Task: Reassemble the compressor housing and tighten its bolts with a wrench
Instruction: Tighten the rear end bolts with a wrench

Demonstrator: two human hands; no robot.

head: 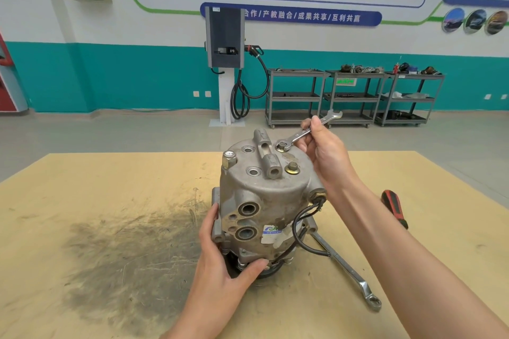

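our left hand [220,264] wraps the heavy, rigid compressor housing [264,201] low at its base on the table [110,201], while above it our right hand [323,151] pinches the wrench [304,133], ring seated on a top bolt [281,145].

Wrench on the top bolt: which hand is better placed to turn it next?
The right hand. It already grips the wrench, whose ring end sits over a bolt on the compressor top. The left hand grips the compressor's base, steadying it.
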